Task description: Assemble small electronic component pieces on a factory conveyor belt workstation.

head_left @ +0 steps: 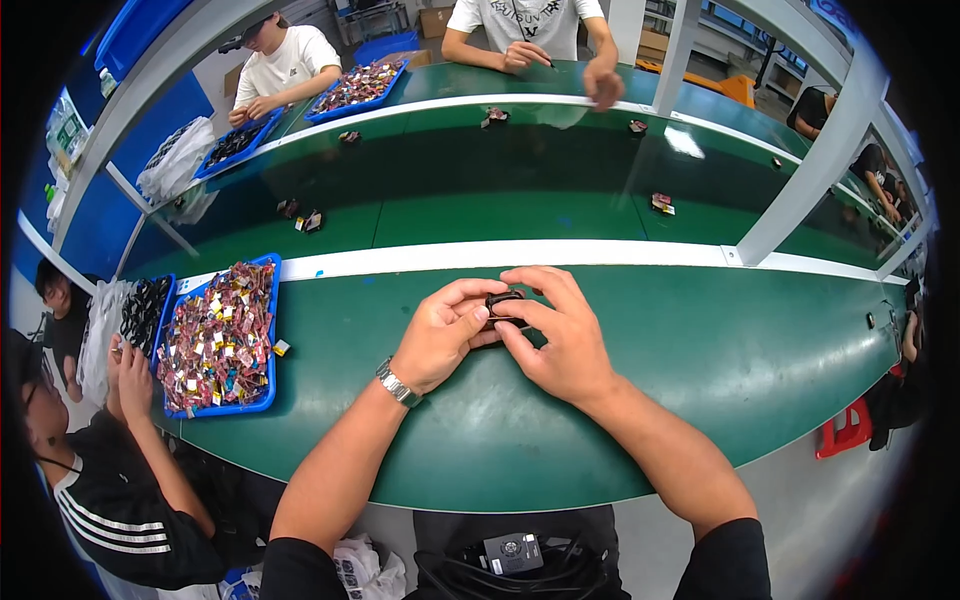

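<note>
Over the green table, both my hands meet around a small black part, whose exact kind I cannot make out. My left hand, with a metal watch on its wrist, grips the part between thumb and fingers. From the other side, my right hand pinches it with thumb and fingertips. Fingers cover much of the piece, and a thin light-coloured line shows along it.
A blue tray heaped with small circuit boards stands to my left, beside black parts. Beyond a white rail runs a green belt carrying scattered small pieces. Co-workers sit at left and across. A grey post rises at right.
</note>
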`<action>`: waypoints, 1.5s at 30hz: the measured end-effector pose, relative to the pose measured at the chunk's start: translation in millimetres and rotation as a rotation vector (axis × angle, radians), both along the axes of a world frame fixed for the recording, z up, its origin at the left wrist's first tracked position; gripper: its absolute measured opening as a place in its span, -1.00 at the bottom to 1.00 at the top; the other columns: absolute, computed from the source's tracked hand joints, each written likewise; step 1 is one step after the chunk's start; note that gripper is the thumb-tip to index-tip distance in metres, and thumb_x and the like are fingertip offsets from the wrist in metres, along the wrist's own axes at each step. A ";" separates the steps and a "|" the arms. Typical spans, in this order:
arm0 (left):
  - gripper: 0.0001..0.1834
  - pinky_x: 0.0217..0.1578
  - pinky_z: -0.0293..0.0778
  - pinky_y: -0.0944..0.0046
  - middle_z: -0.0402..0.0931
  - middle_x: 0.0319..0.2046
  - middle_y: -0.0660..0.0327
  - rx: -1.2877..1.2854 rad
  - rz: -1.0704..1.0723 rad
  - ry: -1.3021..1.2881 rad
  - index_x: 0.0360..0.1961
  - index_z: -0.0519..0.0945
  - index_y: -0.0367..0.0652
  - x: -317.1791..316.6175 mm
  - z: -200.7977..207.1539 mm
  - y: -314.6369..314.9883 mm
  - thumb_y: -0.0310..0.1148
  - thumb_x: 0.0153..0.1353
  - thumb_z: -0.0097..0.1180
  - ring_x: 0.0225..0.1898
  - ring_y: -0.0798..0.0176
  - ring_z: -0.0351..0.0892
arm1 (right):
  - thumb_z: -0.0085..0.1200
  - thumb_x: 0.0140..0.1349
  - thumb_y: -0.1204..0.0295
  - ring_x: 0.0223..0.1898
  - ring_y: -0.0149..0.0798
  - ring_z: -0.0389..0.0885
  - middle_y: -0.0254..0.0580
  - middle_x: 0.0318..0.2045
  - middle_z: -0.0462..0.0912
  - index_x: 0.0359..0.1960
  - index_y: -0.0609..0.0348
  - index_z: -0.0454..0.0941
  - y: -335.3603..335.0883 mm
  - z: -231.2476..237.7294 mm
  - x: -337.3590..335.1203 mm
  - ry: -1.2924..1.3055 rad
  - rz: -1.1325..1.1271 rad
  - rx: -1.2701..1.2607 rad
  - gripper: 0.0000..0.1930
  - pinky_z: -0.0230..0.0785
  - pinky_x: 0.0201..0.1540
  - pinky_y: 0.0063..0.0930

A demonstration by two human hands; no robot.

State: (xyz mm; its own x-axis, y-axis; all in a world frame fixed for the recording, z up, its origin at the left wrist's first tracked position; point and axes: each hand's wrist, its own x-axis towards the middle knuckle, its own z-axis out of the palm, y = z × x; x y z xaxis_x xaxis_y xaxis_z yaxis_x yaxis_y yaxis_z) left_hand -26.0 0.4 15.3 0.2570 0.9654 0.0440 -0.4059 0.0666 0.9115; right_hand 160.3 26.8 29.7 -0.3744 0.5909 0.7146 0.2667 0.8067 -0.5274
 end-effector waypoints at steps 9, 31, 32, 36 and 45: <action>-0.68 0.10 0.53 0.12 0.49 0.09 0.05 -0.026 0.042 -0.005 0.11 0.41 -0.25 5.3 0.0 -2.5 -0.44 0.37 0.02 0.08 0.20 0.54 | 0.22 0.01 0.59 0.10 -0.05 0.47 -0.15 -0.01 0.56 -0.26 0.17 0.65 0.0 -1.1 -0.7 0.015 0.042 -0.105 -0.79 0.46 0.04 -0.28; -0.67 0.07 0.56 0.13 0.54 0.00 0.11 -0.086 0.085 0.002 0.14 0.38 -0.28 8.3 8.2 -3.9 -0.43 0.39 -0.02 0.03 0.21 0.58 | 0.26 -0.09 0.69 -0.24 -0.19 0.61 -0.21 -0.22 0.60 -0.28 0.16 0.65 8.6 7.5 6.0 -0.058 -0.002 0.133 -0.72 0.57 -0.27 -0.41; -0.67 0.07 0.56 0.13 0.54 0.00 0.11 -0.084 0.084 0.003 0.14 0.38 -0.28 8.6 8.1 -3.6 -0.43 0.39 -0.02 0.03 0.21 0.58 | 0.26 -0.09 0.69 -0.24 -0.20 0.62 -0.20 -0.23 0.60 -0.27 0.17 0.65 9.4 7.0 6.5 -0.068 0.003 0.141 -0.72 0.58 -0.28 -0.40; -0.67 0.05 0.58 0.14 0.55 -0.04 0.10 -0.087 0.078 0.003 0.14 0.39 -0.30 8.2 6.8 -2.7 -0.45 0.39 -0.04 0.02 0.20 0.58 | 0.25 -0.07 0.70 -0.27 -0.20 0.64 -0.20 -0.24 0.60 -0.27 0.18 0.65 13.4 5.9 7.9 -0.075 0.000 0.144 -0.72 0.59 -0.31 -0.42; -0.69 -0.11 0.65 0.22 0.58 -0.12 0.12 -0.067 0.166 0.095 0.09 0.42 -0.35 14.8 9.9 -5.9 -0.50 0.35 -0.01 -0.10 0.27 0.62 | 0.25 -0.04 0.67 -0.33 -0.21 0.64 -0.21 -0.29 0.59 -0.32 0.20 0.63 10.3 5.1 3.8 -0.044 -0.003 0.113 -0.79 0.56 -0.33 -0.42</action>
